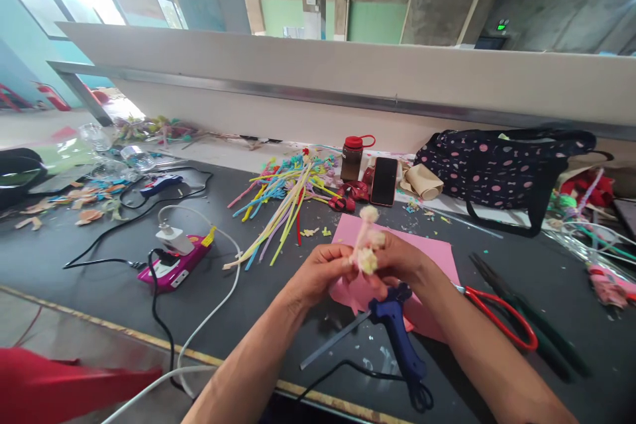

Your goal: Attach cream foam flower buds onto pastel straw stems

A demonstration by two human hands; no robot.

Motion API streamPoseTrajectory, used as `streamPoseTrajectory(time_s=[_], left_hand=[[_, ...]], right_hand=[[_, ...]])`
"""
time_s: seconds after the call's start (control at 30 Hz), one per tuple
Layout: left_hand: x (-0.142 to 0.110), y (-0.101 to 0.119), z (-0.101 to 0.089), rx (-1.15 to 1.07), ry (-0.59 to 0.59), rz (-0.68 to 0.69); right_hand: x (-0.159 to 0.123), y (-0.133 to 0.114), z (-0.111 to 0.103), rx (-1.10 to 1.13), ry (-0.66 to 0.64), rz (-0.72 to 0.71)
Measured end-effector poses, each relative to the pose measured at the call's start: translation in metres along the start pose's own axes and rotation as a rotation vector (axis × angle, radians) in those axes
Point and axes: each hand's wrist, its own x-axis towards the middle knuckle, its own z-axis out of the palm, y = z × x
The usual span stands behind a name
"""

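Between my two hands is a small fuzzy pipe-cleaner piece, pink with pale yellow tufts. My left hand pinches it from the left. From the right, my right hand grips the same piece, its fingertips partly hidden behind the tufts. Under the hands lies a pink sheet. A blue hot glue gun rests just below them, a glue stick poking out of it toward the left.
Pipe cleaners lie in a pile beyond my left hand. A purple power strip with cords is at left. Red-handled scissors and dark green-handled pliers are at right. Behind stand a bottle, a phone and a patterned bag.
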Motion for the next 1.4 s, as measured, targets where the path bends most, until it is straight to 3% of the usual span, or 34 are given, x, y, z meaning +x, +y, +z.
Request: streamPoseTrajectory(time_s=[0.1, 0.23, 0.67, 0.8, 0.93, 1.1, 1.27, 1.4], left_hand=[[0.008, -0.005, -0.001, -0.133, 0.215, 0.010], [0.013, -0.008, -0.004, -0.118, 0.287, 0.029], [0.012, -0.005, -0.003, 0.176, 0.346, 0.090], [0.013, -0.010, -0.003, 0.061, 0.404, 0.054], [0.013, -0.011, -0.001, -0.207, 0.472, -0.008], [0.015, -0.011, 0.000, -0.411, 0.438, -0.051], [0.016, -0.016, -0.003, -0.485, 0.404, -0.069], [0.016, -0.016, -0.004, -0.504, 0.404, -0.037]], right_hand=[[0.007, -0.006, 0.014, 0.026, 0.205, -0.082], [0.010, -0.013, 0.028, -0.114, 0.404, -0.154], [0.008, -0.012, 0.032, -0.595, 0.497, -0.143], [0.009, -0.009, 0.037, -0.901, 0.573, -0.232], [0.013, -0.002, 0.046, -1.259, 0.655, -0.319], [0.019, 0.010, 0.049, -1.530, 0.689, -0.321], [0.023, 0.019, 0.044, -1.546, 0.690, -0.376], [0.027, 0.021, 0.042, -1.244, 0.698, -0.410]])
